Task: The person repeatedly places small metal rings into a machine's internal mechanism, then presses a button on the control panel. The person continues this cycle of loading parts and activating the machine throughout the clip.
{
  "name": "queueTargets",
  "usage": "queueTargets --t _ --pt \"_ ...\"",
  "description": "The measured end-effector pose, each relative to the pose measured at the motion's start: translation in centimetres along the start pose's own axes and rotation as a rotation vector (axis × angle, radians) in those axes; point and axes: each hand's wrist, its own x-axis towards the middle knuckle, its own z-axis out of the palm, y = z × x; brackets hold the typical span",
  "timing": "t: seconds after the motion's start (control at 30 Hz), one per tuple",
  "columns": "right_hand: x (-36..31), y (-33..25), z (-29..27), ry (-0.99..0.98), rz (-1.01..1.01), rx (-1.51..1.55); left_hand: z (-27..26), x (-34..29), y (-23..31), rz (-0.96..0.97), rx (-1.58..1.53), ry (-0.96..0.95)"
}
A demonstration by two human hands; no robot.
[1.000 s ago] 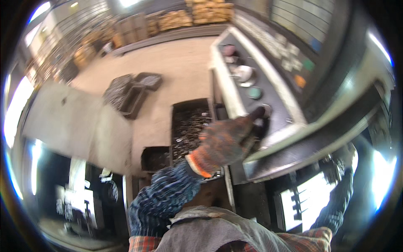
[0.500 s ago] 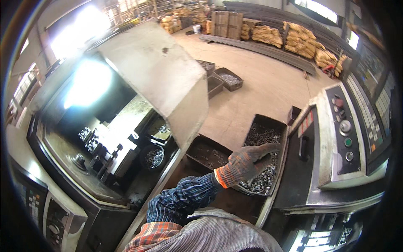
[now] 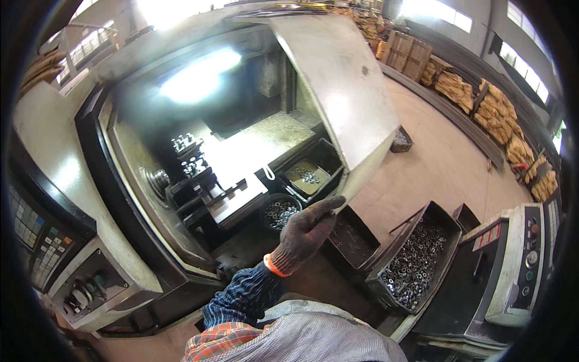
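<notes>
My left hand [image 3: 306, 235], in a grey knit glove with an orange cuff, is held up in front of the open machine. Its fingers stretch toward the right and nothing shows in them; the palm side is partly hidden. Just left of the glove is a round container of small metal rings [image 3: 281, 213], inside the machine. Behind it, more shiny rings [image 3: 309, 176] lie in a rectangular tray. To the right of the glove stands a dark shallow bin [image 3: 363, 246] with scattered small rings. Beside it, a deeper bin holds many metal nut-like rings [image 3: 416, 265]. My right hand is out of view.
The machine has a metal chuck [image 3: 158, 179], a tool block [image 3: 220, 192] and a pale sliding door [image 3: 356, 90]. Control panels [image 3: 45, 238] stand at left. A second machine [image 3: 512, 265] is at right. Stacked sacks [image 3: 455, 92] and long bars line the far wall.
The view has turned left toward the machine. My left hand has moved from above the full bin of metal rings to beside the machine's opening.
</notes>
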Motion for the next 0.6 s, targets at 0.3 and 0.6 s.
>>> queueTargets --t 0.3,0.6 --pt "-24.6 -20.1 28.7 -1.5 0.749 1.131 -14.1 -12.7 5.6 0.422 -0.018 0.389" --pt "-40.7 -34.2 36.8 -2.394 1.216 1.195 -17.1 -27.6 7.1 0.597 0.626 1.369"
